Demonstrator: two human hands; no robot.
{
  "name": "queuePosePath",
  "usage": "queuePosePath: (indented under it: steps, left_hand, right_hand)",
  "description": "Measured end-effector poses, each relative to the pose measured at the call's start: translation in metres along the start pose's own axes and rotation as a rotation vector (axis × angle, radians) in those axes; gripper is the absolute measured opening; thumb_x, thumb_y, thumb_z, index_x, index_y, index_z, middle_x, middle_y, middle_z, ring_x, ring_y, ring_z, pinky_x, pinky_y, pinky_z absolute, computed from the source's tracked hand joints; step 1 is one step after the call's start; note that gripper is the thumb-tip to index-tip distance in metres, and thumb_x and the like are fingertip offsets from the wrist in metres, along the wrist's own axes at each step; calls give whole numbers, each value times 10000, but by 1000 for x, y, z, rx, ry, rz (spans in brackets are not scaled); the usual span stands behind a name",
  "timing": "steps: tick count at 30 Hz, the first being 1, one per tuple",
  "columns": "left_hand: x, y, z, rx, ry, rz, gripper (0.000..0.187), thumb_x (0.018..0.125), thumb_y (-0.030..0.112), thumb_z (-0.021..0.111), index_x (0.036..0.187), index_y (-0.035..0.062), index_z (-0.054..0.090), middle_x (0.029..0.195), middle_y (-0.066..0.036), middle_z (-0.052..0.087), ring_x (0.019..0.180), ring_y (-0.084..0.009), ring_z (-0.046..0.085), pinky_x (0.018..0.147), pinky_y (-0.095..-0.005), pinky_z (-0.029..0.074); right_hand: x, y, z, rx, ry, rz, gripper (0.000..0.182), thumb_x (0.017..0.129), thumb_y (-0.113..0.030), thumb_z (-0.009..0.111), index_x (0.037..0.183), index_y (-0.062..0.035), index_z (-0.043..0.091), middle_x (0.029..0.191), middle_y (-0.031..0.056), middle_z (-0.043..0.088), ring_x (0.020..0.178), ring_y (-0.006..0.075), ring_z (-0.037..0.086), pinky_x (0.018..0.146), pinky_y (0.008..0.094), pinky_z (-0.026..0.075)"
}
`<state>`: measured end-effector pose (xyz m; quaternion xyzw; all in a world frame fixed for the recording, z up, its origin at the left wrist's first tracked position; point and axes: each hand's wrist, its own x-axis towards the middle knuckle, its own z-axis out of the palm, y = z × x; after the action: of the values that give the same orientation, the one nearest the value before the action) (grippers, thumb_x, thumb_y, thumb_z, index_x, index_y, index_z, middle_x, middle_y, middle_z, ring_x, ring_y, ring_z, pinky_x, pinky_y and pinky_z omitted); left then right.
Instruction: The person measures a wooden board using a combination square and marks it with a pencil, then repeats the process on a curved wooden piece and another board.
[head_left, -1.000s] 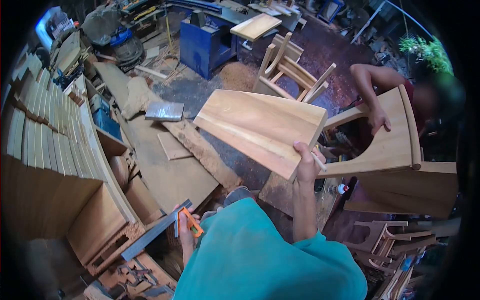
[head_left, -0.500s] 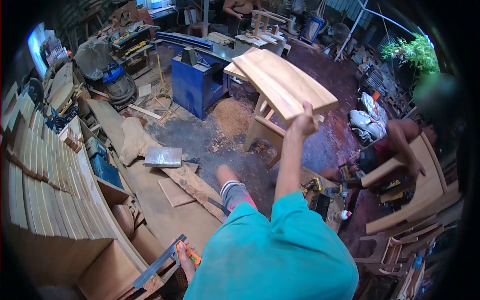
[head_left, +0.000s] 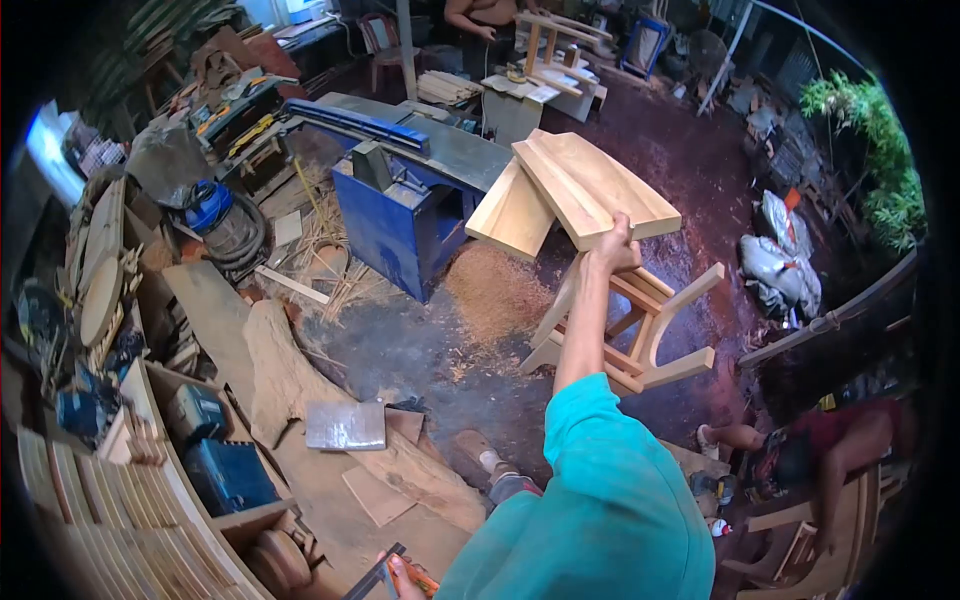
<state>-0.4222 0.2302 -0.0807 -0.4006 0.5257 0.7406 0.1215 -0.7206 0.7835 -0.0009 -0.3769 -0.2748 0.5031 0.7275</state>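
Note:
My right hand [head_left: 614, 247] is closed around the near edge of a pale wooden board [head_left: 610, 185] with a smooth, slightly hollowed top. A second pale board [head_left: 512, 210] shows under it at the left. Below the hand is a wooden chair frame [head_left: 640, 335] with splayed legs, partly hidden by my forearm. At the bottom edge my left hand [head_left: 402, 580] grips a square [head_left: 375, 575] with a dark metal blade and an orange handle; the frame edge cuts off part of it.
A blue table saw [head_left: 385, 235] stands ahead beside a sawdust heap [head_left: 490, 295]. To the left are a shop vacuum [head_left: 225, 220], a metal plate [head_left: 345, 426] on a rough slab, and stacked curved wooden pieces [head_left: 110, 510]. One person [head_left: 840, 450] works at right, another [head_left: 485, 25] at the back.
The view has shifted, bringing the chair frame more into sight below the board. My right hand still grips the board. My left hand, with the square, sits lower in the view.

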Motion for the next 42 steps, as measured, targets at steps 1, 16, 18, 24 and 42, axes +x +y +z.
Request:
queuePosePath:
  steps: [1,16,18,24,42]
  left_hand:
    - [6,2,12,11,10,5,229,889,358,653,950,181,521,731,29,470,631,-98,465,520,-237,395]
    - [81,29,126,188,63,151,285,906,318,636,1077,149,482,775,-2,492,627,-111,483,512,-250,411]
    - [79,25,132,200,62,136,295,908,312,633,1094,145,477,781,-6,495,627,-113,486,511,-251,413]
    - [84,22,139,205,67,127,327,915,296,626,1145,132,461,798,-19,504,625,-118,493,509,-256,419]
    - [80,-1,121,153,42,128,438,935,248,605,1298,93,414,851,-57,531,621,-134,514,500,-271,438]
  right_hand:
    - [3,15,5,5,16,8,194,625,-92,711,652,57,591,708,100,613,597,203,591,550,334,483]
    - [-130,164,-21,68,449,592,571,793,-308,722,1207,-27,445,1226,184,519,1099,307,533,976,487,449]
    - [-157,189,-24,61,302,636,578,785,-359,761,1203,-56,499,1272,135,519,1164,284,506,1016,474,406]
    - [-164,207,-33,-176,-143,1056,625,847,-414,701,1178,74,493,1131,267,588,992,367,641,791,424,573]
    - [-113,310,21,300,-15,1282,478,960,-232,563,1268,84,377,1156,241,567,955,385,637,804,435,602]
